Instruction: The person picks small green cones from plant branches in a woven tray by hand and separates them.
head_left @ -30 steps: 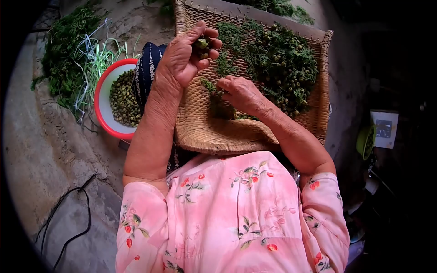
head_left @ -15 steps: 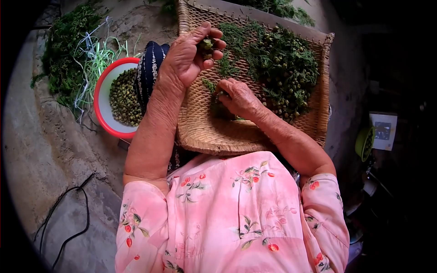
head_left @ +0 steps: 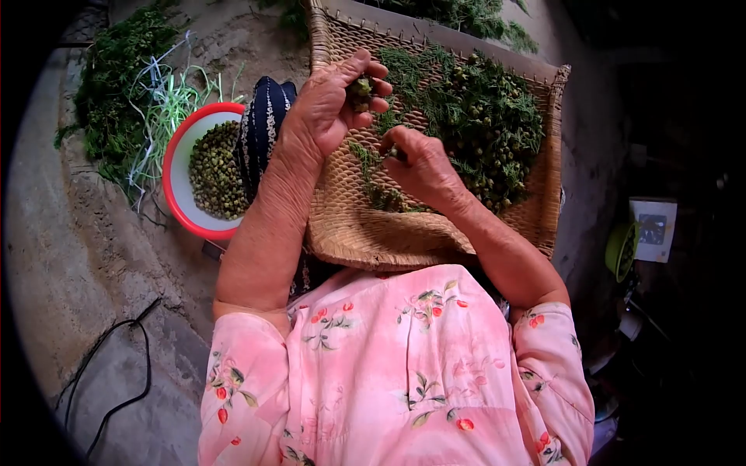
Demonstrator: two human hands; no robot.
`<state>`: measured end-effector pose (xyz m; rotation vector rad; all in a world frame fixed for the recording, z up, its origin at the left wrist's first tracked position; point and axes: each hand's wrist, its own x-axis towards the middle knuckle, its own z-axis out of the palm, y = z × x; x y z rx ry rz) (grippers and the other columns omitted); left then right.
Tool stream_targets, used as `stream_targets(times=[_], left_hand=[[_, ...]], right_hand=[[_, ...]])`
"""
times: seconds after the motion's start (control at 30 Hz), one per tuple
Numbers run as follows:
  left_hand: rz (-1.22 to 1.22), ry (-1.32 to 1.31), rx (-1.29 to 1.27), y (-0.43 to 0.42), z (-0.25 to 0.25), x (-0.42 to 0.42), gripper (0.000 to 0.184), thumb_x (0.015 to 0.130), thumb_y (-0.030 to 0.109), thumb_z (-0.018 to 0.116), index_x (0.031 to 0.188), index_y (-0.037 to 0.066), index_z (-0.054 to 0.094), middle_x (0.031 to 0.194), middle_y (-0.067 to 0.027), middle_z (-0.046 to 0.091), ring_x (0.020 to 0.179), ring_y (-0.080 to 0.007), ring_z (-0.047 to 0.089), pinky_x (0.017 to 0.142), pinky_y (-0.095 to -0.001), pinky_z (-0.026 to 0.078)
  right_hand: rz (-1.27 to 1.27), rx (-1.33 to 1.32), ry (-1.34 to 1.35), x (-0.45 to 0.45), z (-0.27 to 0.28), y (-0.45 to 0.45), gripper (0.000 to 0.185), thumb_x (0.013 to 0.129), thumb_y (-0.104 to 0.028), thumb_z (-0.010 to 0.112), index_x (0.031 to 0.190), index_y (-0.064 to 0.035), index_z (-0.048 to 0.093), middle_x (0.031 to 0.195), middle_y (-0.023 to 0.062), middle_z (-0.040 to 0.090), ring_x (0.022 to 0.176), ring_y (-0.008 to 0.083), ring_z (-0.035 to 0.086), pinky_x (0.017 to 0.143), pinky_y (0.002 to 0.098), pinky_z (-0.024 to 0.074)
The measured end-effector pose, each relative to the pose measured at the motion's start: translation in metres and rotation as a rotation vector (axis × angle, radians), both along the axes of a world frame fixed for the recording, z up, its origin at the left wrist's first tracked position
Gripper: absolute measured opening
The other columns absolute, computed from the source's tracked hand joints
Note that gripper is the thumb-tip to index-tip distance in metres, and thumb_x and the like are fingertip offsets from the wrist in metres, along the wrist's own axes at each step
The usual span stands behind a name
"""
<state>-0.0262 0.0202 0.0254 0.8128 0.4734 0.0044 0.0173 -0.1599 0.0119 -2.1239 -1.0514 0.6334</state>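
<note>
My left hand (head_left: 330, 105) is raised over the left side of a woven wicker basket (head_left: 365, 233), palm up with the fingers curled round several small green cones (head_left: 360, 93). My right hand (head_left: 426, 171) is lower, above the basket's middle, thumb and forefinger pinched together. What sits between those fingertips is mostly hidden. Beneath it are thin green sprigs (head_left: 365, 159). A heap of leafy evergreen sprigs with cones (head_left: 497, 128) fills the basket's right side.
Left of the basket stands a white bowl with a red rim (head_left: 172, 198), holding many loose cones (head_left: 217, 171). Dark patterned cloth (head_left: 264, 116) overlaps its edge. Cut greenery (head_left: 120, 85) and pale plastic strings (head_left: 167, 109) lie farther left. A black cable (head_left: 148, 357) crosses the floor.
My right hand has lifted slightly up and to the right from the sprigs, its fingers still pinched. My left hand still holds the cones; the view has shifted a little.
</note>
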Motion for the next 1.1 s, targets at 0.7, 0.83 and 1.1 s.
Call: stream_targets(times=[0.7, 0.83, 1.1], left_hand=[[-0.053, -0.021, -0.159, 0.002, -0.002, -0.001, 0.039, 0.088, 0.041, 0.054, 0.098, 0.003, 0.058, 0.079, -0.0083, 0.061, 0.057, -0.013, 0.059, 0.034, -0.0156, 0.04], [-0.045, -0.023, -0.131, 0.001, -0.003, 0.0, 0.038, 0.088, 0.039, 0.055, 0.098, 0.003, 0.058, 0.08, -0.0078, 0.061, 0.056, -0.0116, 0.058, 0.034, -0.015, 0.039], [-0.025, 0.002, -0.038, -0.001, -0.003, -0.001, 0.037, 0.088, 0.038, 0.056, 0.1, 0.003, 0.058, 0.081, -0.0079, 0.061, 0.058, -0.0105, 0.058, 0.035, -0.0147, 0.039]], right_hand=[[-0.056, 0.128, -0.124, 0.035, 0.029, 0.002, 0.015, 0.082, -0.004, 0.061, 0.098, -0.0048, 0.059, 0.076, 0.0029, 0.062, 0.065, 0.0069, 0.058, 0.057, 0.0225, 0.0492], [0.211, -0.263, 0.035, 0.017, 0.022, -0.014, 0.021, 0.076, -0.006, 0.065, 0.094, -0.003, 0.053, 0.074, 0.0096, 0.06, 0.067, 0.0193, 0.06, 0.058, 0.0317, 0.0489], [0.343, -0.296, -0.104, -0.016, -0.021, -0.03, 0.035, 0.072, -0.008, 0.066, 0.101, -0.0045, 0.047, 0.095, 0.0156, 0.053, 0.086, 0.0358, 0.056, 0.072, 0.0432, 0.0463]])
